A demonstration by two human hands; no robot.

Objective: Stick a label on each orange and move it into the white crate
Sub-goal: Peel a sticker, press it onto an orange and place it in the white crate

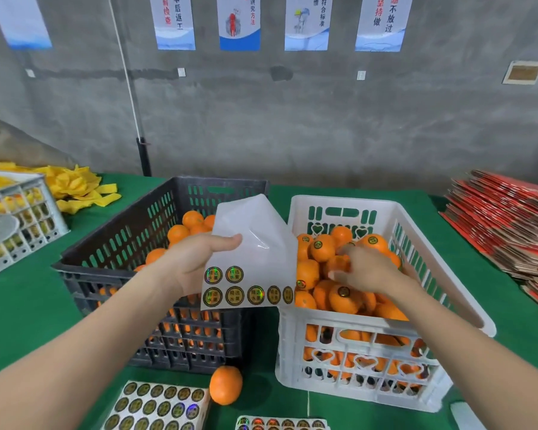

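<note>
My left hand (196,262) grips a mostly used label sheet (252,252) with several round gold labels along its bottom edge, held over the gap between the two crates. My right hand (365,268) is inside the white crate (382,333), fingers curled over an orange (339,263) on top of the pile. Several oranges there, such as one labelled orange (322,249), carry labels. The black crate (112,243) on the left holds unlabelled oranges (180,232). A loose orange (225,384) lies on the green table in front of the black crate.
Two full label sheets (159,406) (281,423) lie at the near table edge. A grey crate (16,225) and yellow foam nets (75,187) sit at the left. Stacked red cartons (507,221) are at the right. A concrete wall with posters stands behind.
</note>
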